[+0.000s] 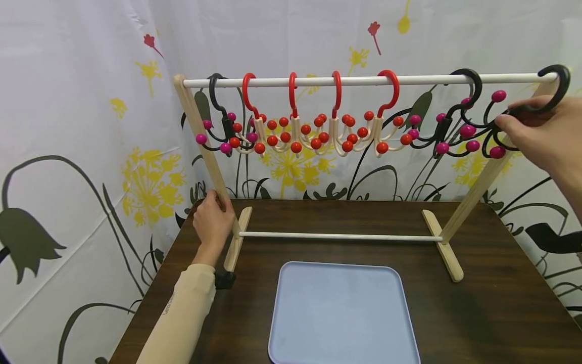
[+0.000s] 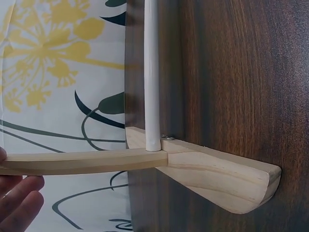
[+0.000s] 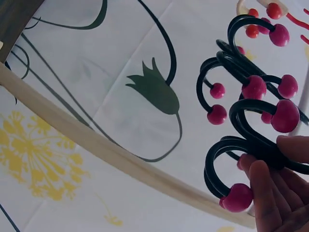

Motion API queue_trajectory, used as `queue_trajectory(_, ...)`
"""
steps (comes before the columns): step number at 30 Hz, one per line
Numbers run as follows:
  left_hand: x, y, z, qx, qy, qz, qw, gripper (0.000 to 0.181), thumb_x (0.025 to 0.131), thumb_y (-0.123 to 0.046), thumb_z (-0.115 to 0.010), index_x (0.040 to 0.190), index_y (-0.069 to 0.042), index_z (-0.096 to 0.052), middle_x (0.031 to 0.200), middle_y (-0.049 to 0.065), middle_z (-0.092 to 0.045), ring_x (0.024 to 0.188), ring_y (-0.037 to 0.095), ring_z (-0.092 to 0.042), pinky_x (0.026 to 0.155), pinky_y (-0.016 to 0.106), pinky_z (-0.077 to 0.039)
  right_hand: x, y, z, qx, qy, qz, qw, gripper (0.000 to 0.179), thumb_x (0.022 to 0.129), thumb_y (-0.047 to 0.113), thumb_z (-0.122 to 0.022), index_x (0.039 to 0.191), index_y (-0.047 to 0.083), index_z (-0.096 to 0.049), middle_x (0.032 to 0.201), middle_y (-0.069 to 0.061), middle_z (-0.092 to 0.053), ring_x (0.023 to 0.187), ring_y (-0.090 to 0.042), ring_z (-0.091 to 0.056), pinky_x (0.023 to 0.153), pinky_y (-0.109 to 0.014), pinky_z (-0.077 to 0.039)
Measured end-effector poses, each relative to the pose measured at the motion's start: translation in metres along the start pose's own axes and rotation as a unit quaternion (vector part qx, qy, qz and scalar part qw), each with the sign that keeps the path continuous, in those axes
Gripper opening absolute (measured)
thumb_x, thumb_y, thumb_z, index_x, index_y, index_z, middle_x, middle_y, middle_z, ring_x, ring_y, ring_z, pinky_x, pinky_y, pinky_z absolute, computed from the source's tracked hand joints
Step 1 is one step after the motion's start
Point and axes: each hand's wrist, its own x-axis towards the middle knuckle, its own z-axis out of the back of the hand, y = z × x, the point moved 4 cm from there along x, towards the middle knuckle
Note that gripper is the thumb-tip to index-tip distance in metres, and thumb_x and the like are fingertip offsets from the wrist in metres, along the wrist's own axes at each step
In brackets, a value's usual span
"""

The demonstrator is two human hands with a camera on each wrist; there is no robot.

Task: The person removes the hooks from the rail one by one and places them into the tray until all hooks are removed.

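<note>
A small wooden rack carries a white top rail [image 1: 282, 82] with several multi-prong hooks along it. My right hand [image 1: 541, 131] pinches the stem of a black hook [image 1: 564, 83] with magenta ball tips, its curved top right at the rail's right end. In the right wrist view, thumb and fingers close round that hook's stem, above its prongs [image 3: 236, 197]. My left hand [image 1: 212, 222] grips the rack's left wooden post [image 1: 200, 129] low down; the left wrist view shows its fingertips against the post [image 2: 87, 162].
Left of the held hook hang another black hook [image 1: 443, 129], several cream hooks with red tops [image 1: 379, 129], and a black hook [image 1: 227, 134] at the far left. A pale blue tray [image 1: 341, 313] lies on the dark wooden table [image 1: 500, 313] before the rack's lower bar [image 1: 341, 235].
</note>
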Motion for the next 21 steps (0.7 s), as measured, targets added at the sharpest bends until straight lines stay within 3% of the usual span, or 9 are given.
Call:
queue_trajectory(2, 0.000, 0.001, 0.000, 0.001, -0.001, -0.002, 1.0000, 0.018, 0.087, -0.021, -0.066, 0.092, -0.007, -0.056, 0.071, 0.010, -0.060, 0.059, 0.039, -0.058, 0.052, 0.053, -0.041, -0.006, -0.003, 0.003, 0.013, -0.019, 0.008, 0.9997, 0.023, 0.090, 0.012, -0.066, 0.104, -0.006, -0.066, 0.074, 0.040, -0.043, 0.067, 0.022, -0.044, 0.069, -0.004, -0.037)
queue_trajectory(4, 0.000, 0.001, 0.000, 0.002, -0.002, -0.004, 1.0000, 0.018, 0.087, -0.022, -0.066, 0.092, -0.007, -0.056, 0.071, 0.010, -0.060, 0.059, 0.040, -0.058, 0.052, 0.053, -0.041, -0.011, -0.006, 0.006, 0.025, -0.044, 0.013, 0.9986, 0.010, 0.089, 0.009, -0.067, 0.099, 0.009, -0.068, 0.076, 0.039, -0.045, 0.068, 0.022, -0.046, 0.070, -0.003, -0.038)
queue_trajectory(6, 0.000, 0.001, 0.000, 0.003, -0.002, -0.006, 1.0000, 0.018, 0.087, -0.022, -0.066, 0.092, -0.008, -0.056, 0.071, 0.010, -0.060, 0.059, 0.040, -0.058, 0.052, 0.053, -0.042, -0.016, -0.009, 0.010, 0.043, -0.069, 0.004, 0.9967, 0.022, 0.088, 0.007, -0.068, 0.099, 0.026, -0.064, 0.078, 0.038, -0.048, 0.068, 0.021, -0.047, 0.067, -0.002, -0.040)
queue_trajectory(8, -0.001, 0.002, 0.000, 0.003, -0.002, -0.006, 1.0000, 0.018, 0.087, -0.022, -0.066, 0.092, -0.007, -0.056, 0.071, 0.010, -0.060, 0.059, 0.040, -0.058, 0.052, 0.053, -0.041, -0.022, -0.014, 0.014, 0.054, -0.078, -0.018, 0.9953, 0.030, 0.088, 0.007, -0.067, 0.100, 0.034, -0.061, 0.077, 0.038, -0.048, 0.068, 0.020, -0.047, 0.060, 0.000, -0.037)
queue_trajectory(10, -0.002, 0.002, -0.001, 0.003, -0.002, -0.004, 1.0000, 0.018, 0.088, -0.022, -0.066, 0.092, -0.008, -0.056, 0.071, 0.010, -0.060, 0.059, 0.040, -0.058, 0.051, 0.053, -0.041, -0.029, -0.020, 0.017, 0.054, -0.066, -0.040, 0.9955, 0.030, 0.092, 0.009, -0.064, 0.107, 0.034, -0.060, 0.079, 0.038, -0.047, 0.069, 0.020, -0.046, 0.057, 0.001, -0.035)
queue_trajectory(15, -0.002, 0.002, -0.001, 0.002, 0.000, -0.001, 1.0000, 0.018, 0.088, -0.022, -0.066, 0.092, -0.007, -0.057, 0.072, 0.011, -0.061, 0.059, 0.040, -0.059, 0.051, 0.053, -0.041, -0.056, -0.033, 0.024, 0.122, -0.001, -0.066, 0.9903, 0.029, 0.097, 0.011, -0.058, 0.104, 0.039, -0.057, 0.082, 0.034, -0.052, 0.063, 0.017, -0.049, 0.053, -0.002, -0.038)
queue_trajectory(17, -0.001, 0.002, -0.001, 0.002, -0.001, -0.002, 1.0000, 0.018, 0.087, -0.021, -0.066, 0.092, -0.007, -0.056, 0.072, 0.011, -0.060, 0.059, 0.040, -0.059, 0.051, 0.053, -0.041, -0.071, -0.034, 0.025, 0.149, 0.005, -0.064, 0.9867, 0.035, 0.096, 0.007, -0.059, 0.098, 0.041, -0.055, 0.081, 0.033, -0.055, 0.056, 0.016, -0.052, 0.050, -0.003, -0.040)
queue_trajectory(21, -0.001, 0.001, -0.001, 0.000, -0.006, -0.001, 1.0000, 0.018, 0.087, -0.021, -0.067, 0.091, -0.007, -0.056, 0.071, 0.010, -0.060, 0.059, 0.040, -0.058, 0.051, 0.054, -0.041, -0.111, -0.030, 0.020, 0.117, -0.015, -0.072, 0.9904, 0.039, 0.092, 0.003, -0.064, 0.096, 0.041, -0.058, 0.080, 0.036, -0.056, 0.056, 0.017, -0.053, 0.052, -0.004, -0.041)
